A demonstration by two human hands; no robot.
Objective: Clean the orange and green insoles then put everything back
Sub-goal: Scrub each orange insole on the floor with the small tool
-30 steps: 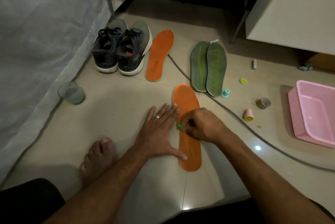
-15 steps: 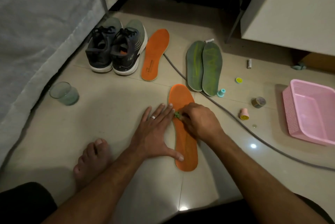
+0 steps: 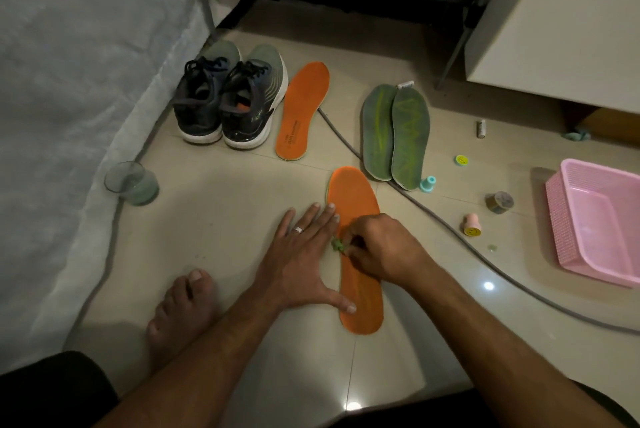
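Near orange insole (image 3: 356,219) under both hands on the tiled floor (image 3: 225,192).

Left hand (image 3: 298,264) lies flat, fingers (image 3: 311,219) straight and spread wide, fingertips and thumb pressing the insole's left edge. Right hand (image 3: 381,247) has fingers curled narrow, pinching a small green cleaning piece (image 3: 337,245) against the insole's middle. That insole's long axis runs away from the person, toe end far, heel near. Second orange insole (image 3: 303,112) lies just beside the pair of sneakers (image 3: 228,105), toe pointing away, slightly tilted right. Two green insoles (image 3: 394,136) lie side by side, touching, toes away. A grey cable (image 3: 450,230) runs between the green pair and the worked insole. Glass cup (image 3: 131,183) stands at left by the bed (image 3: 69,81); pink basket (image 3: 595,219) at right; small stamps (image 3: 471,225) and a tape roll (image 3: 499,202) lie near it.
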